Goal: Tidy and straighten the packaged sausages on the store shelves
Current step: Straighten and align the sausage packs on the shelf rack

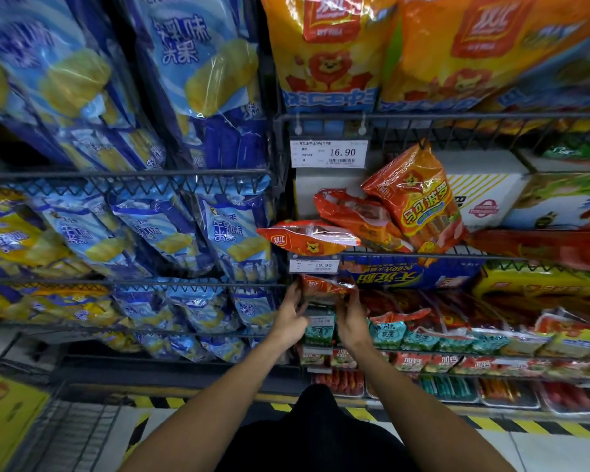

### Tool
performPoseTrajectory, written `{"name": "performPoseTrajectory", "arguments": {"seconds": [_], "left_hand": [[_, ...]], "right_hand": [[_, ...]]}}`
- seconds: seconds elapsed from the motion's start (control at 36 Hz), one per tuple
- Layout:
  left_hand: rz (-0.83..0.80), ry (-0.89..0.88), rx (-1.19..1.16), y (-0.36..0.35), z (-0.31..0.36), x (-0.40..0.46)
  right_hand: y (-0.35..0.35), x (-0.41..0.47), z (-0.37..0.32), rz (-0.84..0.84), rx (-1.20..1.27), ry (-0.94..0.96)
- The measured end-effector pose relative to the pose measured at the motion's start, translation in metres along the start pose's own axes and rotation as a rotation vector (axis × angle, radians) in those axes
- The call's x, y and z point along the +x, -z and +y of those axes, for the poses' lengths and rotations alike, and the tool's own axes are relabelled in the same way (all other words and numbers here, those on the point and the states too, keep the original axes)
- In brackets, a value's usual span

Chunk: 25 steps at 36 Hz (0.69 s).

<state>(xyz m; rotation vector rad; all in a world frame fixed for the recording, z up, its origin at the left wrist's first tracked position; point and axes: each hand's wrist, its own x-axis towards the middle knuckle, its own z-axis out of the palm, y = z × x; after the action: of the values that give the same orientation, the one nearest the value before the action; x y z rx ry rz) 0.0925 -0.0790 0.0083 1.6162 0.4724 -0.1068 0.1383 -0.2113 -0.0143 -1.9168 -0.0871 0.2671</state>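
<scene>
A red pack of sausages (324, 287) sits at the left end of a lower wire shelf, just under a price tag reading 19.90 (315, 266). My left hand (292, 316) touches its left edge with spread fingers. My right hand (349, 318) holds its right end, fingers curled round it. One shelf up, several orange-red sausage packs (413, 202) lie crooked, one (307, 238) sticking out over the shelf's front rail.
Blue and yellow snack bags (157, 226) fill the wire racks on the left. Large orange bags (331, 49) hang above. Green and red small packs (457, 338) line the lower right shelves. A yellow-black striped edge (491, 424) marks the floor.
</scene>
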Motion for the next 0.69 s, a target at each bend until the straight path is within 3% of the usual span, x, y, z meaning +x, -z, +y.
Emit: {"name": "performPoseTrajectory", "arguments": {"seconds": [0.17, 0.28, 0.53, 0.61, 0.69], "left_hand": [[-0.023, 0.026, 0.186, -0.006, -0.006, 0.010], [-0.044, 0.050, 0.237, -0.009, -0.012, 0.016], [0.092, 0.011, 0.078, -0.013, -0.021, 0.023], [0.100, -0.004, 0.127, -0.013, -0.028, 0.019], [0.096, -0.023, 0.214, -0.012, -0.028, 0.018]], "right_hand": [[-0.004, 0.010, 0.008, 0.048, -0.008, 0.003], [-0.002, 0.019, 0.005, -0.048, 0.017, -0.071], [0.005, 0.047, 0.011, -0.050, -0.015, -0.080], [0.006, 0.050, 0.016, -0.059, -0.134, -0.073], [0.001, 0.051, 0.018, -0.054, -0.095, -0.091]]}}
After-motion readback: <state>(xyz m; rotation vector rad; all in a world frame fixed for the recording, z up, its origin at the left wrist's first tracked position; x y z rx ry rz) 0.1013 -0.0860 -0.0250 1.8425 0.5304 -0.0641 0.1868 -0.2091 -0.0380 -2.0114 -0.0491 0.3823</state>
